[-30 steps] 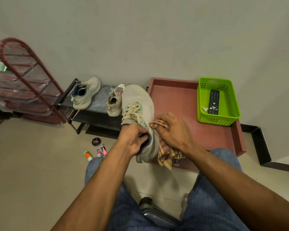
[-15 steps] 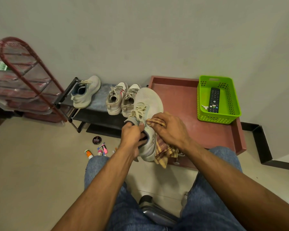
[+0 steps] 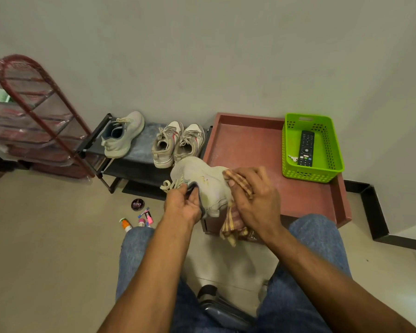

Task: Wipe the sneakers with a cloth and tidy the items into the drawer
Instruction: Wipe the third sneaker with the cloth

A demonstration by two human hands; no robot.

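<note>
We hold a pale grey knit sneaker (image 3: 203,183) in the air over the near left corner of the low red bench (image 3: 250,145). Its long axis runs from upper left to lower right, toe toward the shoe rack (image 3: 132,164) and heel toward us, and it is rolled so its side faces up and the cream laces (image 3: 169,185) spill to the left. Our left hand (image 3: 181,205) grips the collar, fingers curled round the dark rim. Our right hand (image 3: 255,195) presses a checked yellow and red cloth (image 3: 234,219) against the shoe's side, fingers bent over it, and the loose end hangs below the heel.

On the rack's top shelf sit a single matching sneaker (image 3: 121,133) and a worn pair (image 3: 178,143) with pink marks, toes toward the wall. On the floor just beside the rack lie a round black tin (image 3: 137,204), an orange-capped tube (image 3: 125,223) and some small pink bottles (image 3: 145,218). At the bench's far right corner stands a perforated green plastic basket (image 3: 334,150) with a black remote (image 3: 306,148) and a key (image 3: 292,158) inside it.
</note>
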